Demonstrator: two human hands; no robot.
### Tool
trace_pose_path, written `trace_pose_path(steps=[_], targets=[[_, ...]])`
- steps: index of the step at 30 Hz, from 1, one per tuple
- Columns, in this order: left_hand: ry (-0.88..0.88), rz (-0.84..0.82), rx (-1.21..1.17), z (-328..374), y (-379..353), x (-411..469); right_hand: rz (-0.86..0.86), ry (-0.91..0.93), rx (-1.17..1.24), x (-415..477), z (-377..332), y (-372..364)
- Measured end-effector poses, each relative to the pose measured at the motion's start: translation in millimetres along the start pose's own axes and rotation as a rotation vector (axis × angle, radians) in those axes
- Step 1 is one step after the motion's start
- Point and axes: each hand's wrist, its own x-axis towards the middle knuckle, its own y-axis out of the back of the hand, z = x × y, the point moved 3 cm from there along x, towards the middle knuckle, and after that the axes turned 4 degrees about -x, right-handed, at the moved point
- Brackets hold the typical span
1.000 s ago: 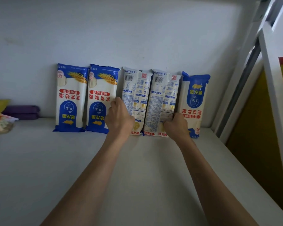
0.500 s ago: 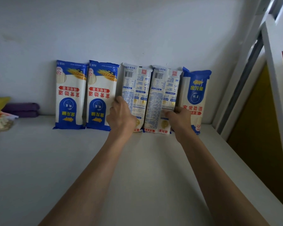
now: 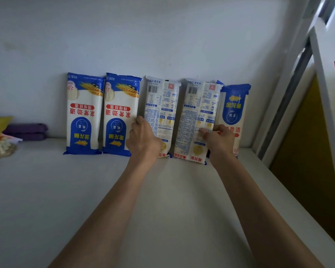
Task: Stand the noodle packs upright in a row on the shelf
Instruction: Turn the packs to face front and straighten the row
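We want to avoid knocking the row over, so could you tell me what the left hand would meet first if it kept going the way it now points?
The left hand already lies against the third noodle pack; going on would press that pack against the wall behind it.

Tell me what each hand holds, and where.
Left hand grips the third pack's lower left edge; right hand pinches the fourth pack's lower right edge.

Five noodle packs stand in a row on the white shelf [image 3: 85, 190], leaning on the wall: two blue-and-white fronts [image 3: 83, 113] [image 3: 120, 115] at left, printed upside down, two pale backs [image 3: 161, 105] [image 3: 198, 109] with barcodes in the middle, and one blue-topped pack [image 3: 233, 105] at right.
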Motion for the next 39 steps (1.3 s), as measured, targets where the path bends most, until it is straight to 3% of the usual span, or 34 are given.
trace_pose_path(steps=[5,8,11,15,21,26,28,31,36,39], targets=[[0.028,-0.017,-0.03,0.8,3.2,1.4,0.011,0.11,-0.006,-3.3,-19.1,12.1],[-0.023,0.088,-0.076,10.0,12.0,4.2,0.001,0.144,0.007,-2.6,-32.0,18.6],[-0.182,0.131,-0.378,24.6,23.8,7.6,-0.113,0.104,0.062,-2.0,-37.1,20.3],[-0.107,-0.23,-1.006,36.1,29.7,9.9,-0.385,-0.076,0.236,-10.5,-28.6,9.2],[0.0,-0.602,-1.353,36.3,27.6,5.4,-0.741,-0.319,0.306,-37.3,-24.3,-11.4],[-0.125,-0.756,-1.482,36.2,39.9,4.3,-0.718,-0.183,0.028,-15.7,-3.2,-25.4],[-0.178,-0.758,-1.44,36.0,43.7,4.7,-0.838,-0.23,0.046,-30.2,-4.4,-33.3],[-0.232,-0.719,-1.364,35.2,47.6,5.2,-1.051,-0.351,0.289,-63.1,-9.3,-39.8],[-0.228,-0.576,-1.345,38.2,46.6,5.0,-0.872,-0.353,0.297,-60.5,-6.4,-37.6],[-0.152,-0.472,-1.398,36.1,48.5,7.8,-0.881,-0.293,0.072,-58.6,-11.7,-35.7]])
